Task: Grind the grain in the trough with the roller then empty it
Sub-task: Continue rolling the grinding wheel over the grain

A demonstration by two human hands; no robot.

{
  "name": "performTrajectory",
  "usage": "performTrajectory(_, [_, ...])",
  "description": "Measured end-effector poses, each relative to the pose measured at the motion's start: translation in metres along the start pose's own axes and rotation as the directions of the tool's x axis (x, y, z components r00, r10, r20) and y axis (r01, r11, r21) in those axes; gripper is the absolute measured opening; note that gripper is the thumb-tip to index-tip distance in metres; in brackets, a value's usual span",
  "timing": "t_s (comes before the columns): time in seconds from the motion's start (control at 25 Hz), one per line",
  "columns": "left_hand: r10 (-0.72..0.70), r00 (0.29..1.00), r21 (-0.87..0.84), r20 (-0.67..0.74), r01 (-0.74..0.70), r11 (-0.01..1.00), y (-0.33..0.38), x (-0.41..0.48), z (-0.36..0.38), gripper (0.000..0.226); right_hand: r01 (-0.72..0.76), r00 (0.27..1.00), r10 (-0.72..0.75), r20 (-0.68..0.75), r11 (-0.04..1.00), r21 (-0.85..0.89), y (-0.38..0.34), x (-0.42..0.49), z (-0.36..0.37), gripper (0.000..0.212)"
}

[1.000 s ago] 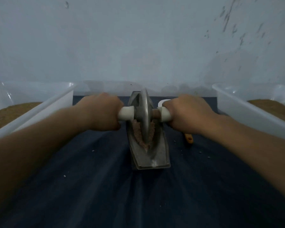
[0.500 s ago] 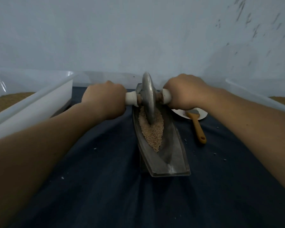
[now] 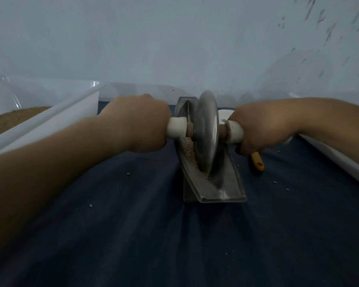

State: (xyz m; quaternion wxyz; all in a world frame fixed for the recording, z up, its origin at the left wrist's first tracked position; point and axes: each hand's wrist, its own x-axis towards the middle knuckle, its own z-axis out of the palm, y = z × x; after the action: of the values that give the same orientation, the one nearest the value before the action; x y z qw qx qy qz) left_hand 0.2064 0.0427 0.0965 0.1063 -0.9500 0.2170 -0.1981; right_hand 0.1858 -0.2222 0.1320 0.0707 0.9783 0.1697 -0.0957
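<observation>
The left hand (image 3: 141,123) and right hand (image 3: 261,129) each have their fingers curled tightly round 1 end of the roller (image 3: 207,133). Between the 2 fists its metal disc stands upright in the narrow trough (image 3: 216,189). It rests on brownish grain (image 3: 188,147) just below the left fingers. A yellow handle (image 3: 257,161) pokes out under the right fingers, on the dark cloth (image 3: 153,224).

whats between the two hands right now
In the head view, the roller lies between the left hand and right hand, its disc standing in the trough over the grain.
</observation>
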Motion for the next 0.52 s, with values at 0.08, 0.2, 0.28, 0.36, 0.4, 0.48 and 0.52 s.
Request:
performTrajectory(0.08, [-0.085, 0.991, 0.082, -0.107, 0.094, 0.992, 0.005, 0.015, 0.007, 0.013, -0.093, 0.942, 0.061, -0.33, 0.992, -0.083, 0.0, 0.022, 0.014, 0.015])
performTrajectory(0.2, [-0.18, 0.973, 0.081, -0.143, 0.193, 0.978, 0.008, 0.03, 0.016, 0.014, -0.266, 0.708, 0.137, -0.692, 0.961, -0.081, -0.009, 0.045, 0.034, 0.02])
performTrajectory(0.28, [-0.189, 0.973, 0.057, -0.128, 0.198, 0.979, 0.009, 0.027, 0.015, 0.013, -0.242, 0.728, 0.137, -0.672, 0.968, -0.064, -0.012, 0.043, 0.031, 0.02])
performTrajectory(0.36, [-0.134, 0.987, 0.034, -0.089, 0.137, 0.99, 0.01, 0.015, 0.008, 0.008, -0.169, 0.828, 0.093, -0.554, 0.982, -0.087, -0.009, 0.024, 0.025, 0.02])
performTrajectory(0.4, [-0.095, 0.994, 0.018, -0.059, 0.097, 0.995, 0.008, 0.007, 0.003, 0.007, -0.128, 0.88, 0.073, -0.47, 0.988, -0.087, -0.007, 0.011, 0.022, 0.018])
performTrajectory(0.48, [-0.013, 1.0, -0.026, -0.011, 0.012, 1.0, 0.004, -0.012, -0.006, 0.014, -0.023, 0.955, 0.013, -0.296, 0.999, -0.029, -0.008, -0.017, 0.014, 0.02])
performTrajectory(0.52, [0.018, 1.0, -0.035, -0.018, -0.019, 0.999, 0.002, -0.017, -0.007, 0.014, 0.022, 0.973, -0.024, -0.231, 1.0, -0.007, -0.009, -0.028, 0.013, 0.026])
